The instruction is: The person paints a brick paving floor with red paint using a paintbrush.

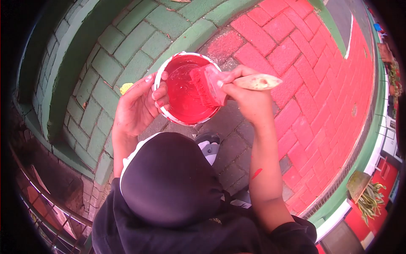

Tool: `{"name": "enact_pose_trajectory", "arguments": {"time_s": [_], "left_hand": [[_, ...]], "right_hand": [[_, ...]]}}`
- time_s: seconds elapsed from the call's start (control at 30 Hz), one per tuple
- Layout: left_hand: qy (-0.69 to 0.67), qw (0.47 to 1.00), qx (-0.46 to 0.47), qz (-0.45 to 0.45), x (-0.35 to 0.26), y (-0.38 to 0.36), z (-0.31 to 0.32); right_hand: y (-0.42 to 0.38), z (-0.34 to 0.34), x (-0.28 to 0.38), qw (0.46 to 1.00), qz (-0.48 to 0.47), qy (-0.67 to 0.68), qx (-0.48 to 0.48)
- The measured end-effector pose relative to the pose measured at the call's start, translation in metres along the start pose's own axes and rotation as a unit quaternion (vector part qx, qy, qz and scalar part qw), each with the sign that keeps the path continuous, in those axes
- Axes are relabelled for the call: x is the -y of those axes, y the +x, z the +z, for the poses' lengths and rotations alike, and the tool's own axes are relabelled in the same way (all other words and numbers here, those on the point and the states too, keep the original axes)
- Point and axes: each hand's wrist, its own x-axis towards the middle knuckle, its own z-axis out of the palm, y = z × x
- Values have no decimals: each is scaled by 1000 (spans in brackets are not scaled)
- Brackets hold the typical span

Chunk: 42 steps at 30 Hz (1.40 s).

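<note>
A white-rimmed paint bucket is held up in front of me, its inside coated with red paint. The fingers of my left hand curl over its left rim, with the thumb along the outside. My right hand grips a wide paintbrush near the base of its pale wooden handle. Red paint covers the brush's bristles, which are inside the bucket's opening toward the right wall. Whether the bristles touch the paint is hard to tell. A red smear marks my right forearm.
Red-painted pavers spread to the right, green-painted pavers to the left, with a green curb between them. Unpainted grey pavers lie below the bucket, near a shoe. A potted plant stands far right; a metal railing is lower left.
</note>
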Motion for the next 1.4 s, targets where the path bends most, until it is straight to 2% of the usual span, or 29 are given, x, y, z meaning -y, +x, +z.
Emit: {"name": "enact_pose_trajectory", "arguments": {"time_s": [0.03,0.1,0.13,0.17,0.23,0.27,0.37,0.4,0.47,0.57,0.63,0.7,0.77,0.8,0.9,0.93,0.97,1.03,1.07,1.1,1.13,1.17,1.23,1.3,1.37,1.4], "left_hand": [[1,1000,1,-2,-1,1,0],[0,1000,8,-6,-2,2,2],[1,1000,10,-9,-3,2,3],[-2,1000,3,-25,-4,3,6],[0,999,3,-46,-10,5,15],[-1,998,-12,-56,-12,5,21],[-8,995,-36,-90,-18,8,30],[-13,995,-42,-92,-18,10,33],[-14,994,-43,-97,-19,12,39],[-33,992,-61,-104,-22,9,48],[-14,990,-74,-116,-23,3,51],[12,991,-90,-98,-31,-6,50],[50,988,-86,-118,-36,-19,50],[66,989,-76,-109,-38,-26,52],[65,988,-109,-86,-37,-35,49],[62,992,-58,-97,-34,-38,42],[58,992,-63,-92,-33,-43,41],[84,988,-85,-102,-34,-59,45],[91,988,-83,-96,-36,-67,41],[88,988,-86,-96,-38,-73,39],[93,986,-97,-94,-40,-80,38],[99,985,-107,-92,-42,-85,36],[101,984,-112,-89,-40,-92,30],[120,981,-129,-76,-37,-97,25],[132,976,-152,-79,-33,-100,18],[133,978,-143,-78,-33,-103,14]], "right_hand": [[2,-5,-6,1000,0,1,-2],[6,-15,-15,973,106,196,-53],[12,-27,-31,958,123,258,-28],[19,-36,-45,958,120,259,-31],[29,-49,-65,891,130,434,5],[37,-61,-85,870,124,476,29],[51,-69,-96,838,117,533,16],[51,-64,-91,844,112,524,-32],[53,-72,-97,841,109,528,-51],[65,-83,-100,844,112,524,-37],[74,-88,-105,846,93,521,-56],[96,-98,-116,854,64,515,-34],[122,-108,-133,873,76,475,-77],[124,-106,-120,884,85,451,-92],[153,-111,-119,913,98,389,-71],[161,-110,-117,922,104,362,-84],[166,-109,-117,924,107,359,-77],[174,-102,-108,975,20,191,-115],[178,-98,-104,983,-6,145,-112],[186,-96,-108,984,-3,143,-109],[196,-92,-110,982,-168,6,-92],[204,-88,-115,934,-326,-130,-69],[202,-69,-107,935,-321,-136,-67],[195,-57,-102,913,-272,-303,-38],[184,-45,-110,904,-286,-318,-17],[175,-38,-114,866,-332,-374,7]]}}
